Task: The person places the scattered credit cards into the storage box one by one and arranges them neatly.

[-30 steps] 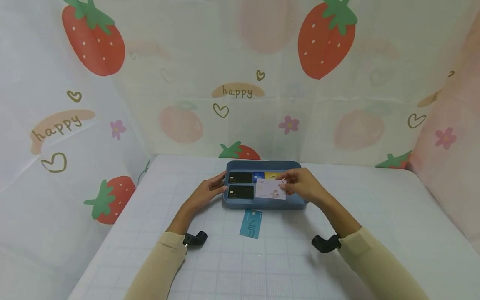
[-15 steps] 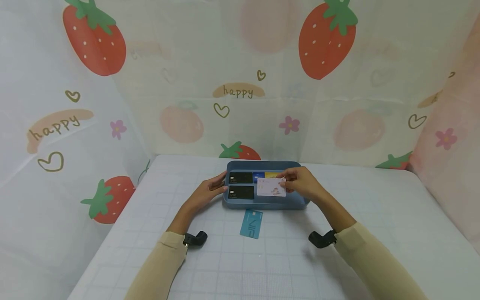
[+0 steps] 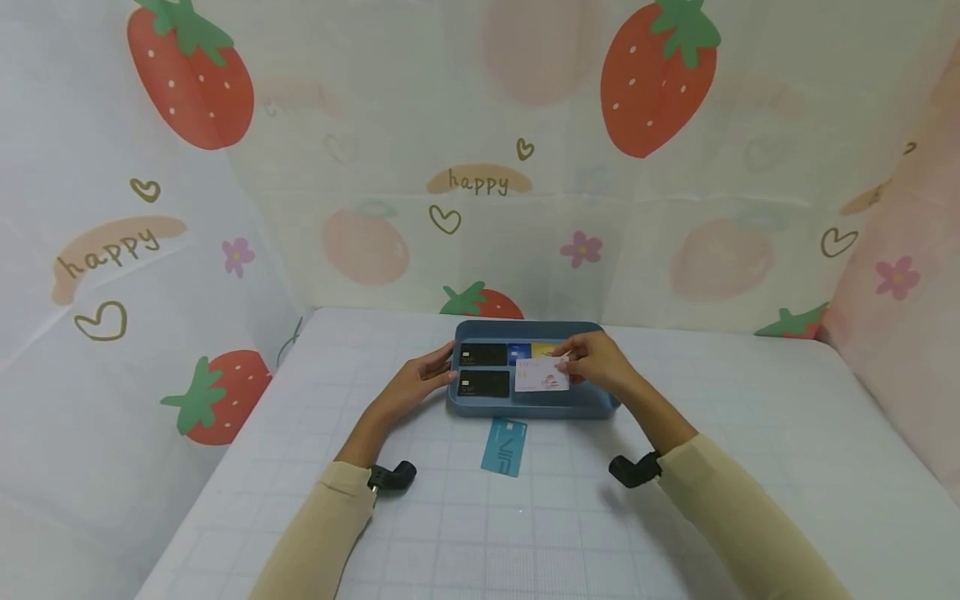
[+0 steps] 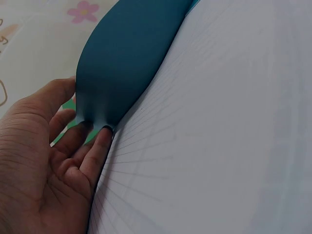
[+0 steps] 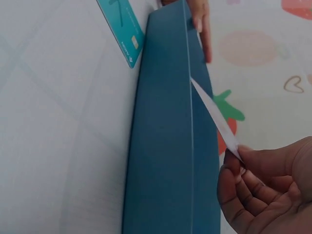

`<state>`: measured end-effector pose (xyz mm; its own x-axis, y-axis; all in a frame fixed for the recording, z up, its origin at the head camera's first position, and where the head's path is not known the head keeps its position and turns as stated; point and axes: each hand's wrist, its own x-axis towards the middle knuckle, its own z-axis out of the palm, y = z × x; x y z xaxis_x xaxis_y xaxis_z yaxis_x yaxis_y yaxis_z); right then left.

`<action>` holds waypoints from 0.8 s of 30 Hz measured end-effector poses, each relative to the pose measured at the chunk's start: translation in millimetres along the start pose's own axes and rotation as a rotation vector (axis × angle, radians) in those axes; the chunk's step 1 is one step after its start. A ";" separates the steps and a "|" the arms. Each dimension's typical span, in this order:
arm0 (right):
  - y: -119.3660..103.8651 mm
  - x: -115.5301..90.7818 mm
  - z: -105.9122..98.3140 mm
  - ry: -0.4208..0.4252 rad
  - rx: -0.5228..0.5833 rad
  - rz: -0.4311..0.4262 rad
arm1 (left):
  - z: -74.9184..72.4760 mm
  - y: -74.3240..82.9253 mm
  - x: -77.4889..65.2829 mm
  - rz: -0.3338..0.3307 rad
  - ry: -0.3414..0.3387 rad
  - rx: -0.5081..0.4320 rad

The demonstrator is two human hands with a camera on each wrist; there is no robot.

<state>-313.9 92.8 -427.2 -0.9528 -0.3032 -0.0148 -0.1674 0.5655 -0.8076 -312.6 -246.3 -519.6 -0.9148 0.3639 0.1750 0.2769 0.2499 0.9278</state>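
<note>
My right hand (image 3: 596,362) pinches a white card (image 3: 536,377) with small pictures by its right edge, thumb against fingers. In the right wrist view that white card (image 5: 214,114) is seen nearly edge-on, slanting over the tray's wall. Below it is a shallow blue tray (image 3: 540,412). Two black VIP cards, one at the back (image 3: 483,354) and one in front (image 3: 483,384), lie in the tray's left half. A blue card (image 3: 519,353) and a partly covered yellow card (image 3: 542,349) lie behind the white one. My left hand (image 4: 53,151) touches the tray's left end with its fingertips.
A teal VIP card (image 3: 504,447) lies on the white table (image 3: 450,533) just in front of the tray. Behind the table hangs a strawberry-print cloth (image 3: 480,250), close to the tray's back edge. Both wrists wear black cameras.
The white card has shifted slightly within the tray area and looks more level, still pinched. My right forearm has moved a little to the left. My left hand stays at the tray's end.
</note>
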 end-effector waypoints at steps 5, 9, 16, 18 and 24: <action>3.9 8.1 2.4 -0.009 -0.006 0.018 | 0.2 0.9 0.4 -0.008 -0.014 -0.009; 5.9 12.4 3.6 -0.022 -0.014 0.006 | -0.2 0.2 0.8 -0.005 -0.009 -0.007; 9.1 17.7 8.2 -0.035 -0.035 0.004 | -1.3 -2.3 -1.3 0.000 0.010 0.019; 9.8 18.8 9.7 -0.030 -0.044 0.004 | -1.5 -2.6 -1.9 0.005 0.011 0.021; 12.4 22.2 14.3 -0.009 -0.089 0.010 | -1.5 -1.4 -3.1 0.009 0.010 0.021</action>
<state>-333.5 82.1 -446.0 -0.9523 -0.3039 -0.0285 -0.1800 0.6348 -0.7515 -310.6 -249.1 -521.0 -0.9152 0.3574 0.1864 0.2908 0.2652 0.9193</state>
